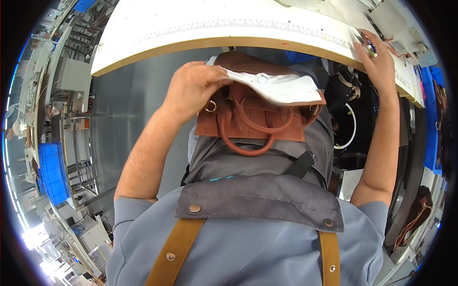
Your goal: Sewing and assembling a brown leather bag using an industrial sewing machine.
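Note:
A brown leather handbag (250,128) with two round handles lies across my lap. My left hand (195,88) pinches the bag's raised upper edge at its left corner. A white sheet or lining (274,86) with a drawn or pressed circle shows along that edge. Over the right end of the worktable, my right hand (378,59) has its fingers bent around a small dark and greenish object (368,45). That object is blurred, and its kind cannot be made out. A gold ring (211,106) sits on the bag's left side, close to my left wrist.
The white worktable (200,21), with a ruler scale along its front, spans the far side. Machine parts (422,50) stand at its right end. Blue crates (53,171) flank me on the left, and another blue bin (431,128) is at the right.

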The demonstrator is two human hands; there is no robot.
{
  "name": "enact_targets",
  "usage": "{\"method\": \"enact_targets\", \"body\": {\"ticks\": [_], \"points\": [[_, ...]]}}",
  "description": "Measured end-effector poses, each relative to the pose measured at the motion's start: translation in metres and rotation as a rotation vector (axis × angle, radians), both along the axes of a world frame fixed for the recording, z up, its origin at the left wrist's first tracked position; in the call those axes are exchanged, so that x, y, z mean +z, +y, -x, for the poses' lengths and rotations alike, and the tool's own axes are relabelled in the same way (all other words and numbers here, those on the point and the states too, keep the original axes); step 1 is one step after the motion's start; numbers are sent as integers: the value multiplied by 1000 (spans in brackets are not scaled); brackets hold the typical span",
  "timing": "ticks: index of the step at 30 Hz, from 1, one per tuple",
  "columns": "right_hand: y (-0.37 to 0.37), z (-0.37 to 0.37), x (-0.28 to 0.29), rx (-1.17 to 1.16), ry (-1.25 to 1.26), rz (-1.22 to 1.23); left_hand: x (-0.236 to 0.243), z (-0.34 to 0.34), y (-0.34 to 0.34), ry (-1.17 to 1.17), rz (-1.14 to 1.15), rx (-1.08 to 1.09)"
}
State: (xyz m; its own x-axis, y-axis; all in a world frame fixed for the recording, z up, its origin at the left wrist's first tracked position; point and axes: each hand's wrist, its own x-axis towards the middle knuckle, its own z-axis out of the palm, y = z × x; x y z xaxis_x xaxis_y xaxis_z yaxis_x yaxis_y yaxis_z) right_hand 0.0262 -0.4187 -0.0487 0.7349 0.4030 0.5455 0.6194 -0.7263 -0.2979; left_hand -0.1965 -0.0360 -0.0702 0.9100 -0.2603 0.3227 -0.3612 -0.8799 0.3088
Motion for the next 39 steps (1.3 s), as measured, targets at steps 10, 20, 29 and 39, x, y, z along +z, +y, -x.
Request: {"method": "enact_targets", "body": {"ticks": [10, 20, 29, 39], "points": [[9, 37, 7, 121, -23, -180, 46, -42, 4, 251, 456, 368], [77, 146, -8, 757, 506, -124, 61, -63, -23, 233, 500, 259], [106, 144, -22, 532, 409, 351, 92, -38, -117, -360, -324, -242], [78, 152, -33, 466, 364, -66, 84, -21, -122, -193, 407, -507]]}}
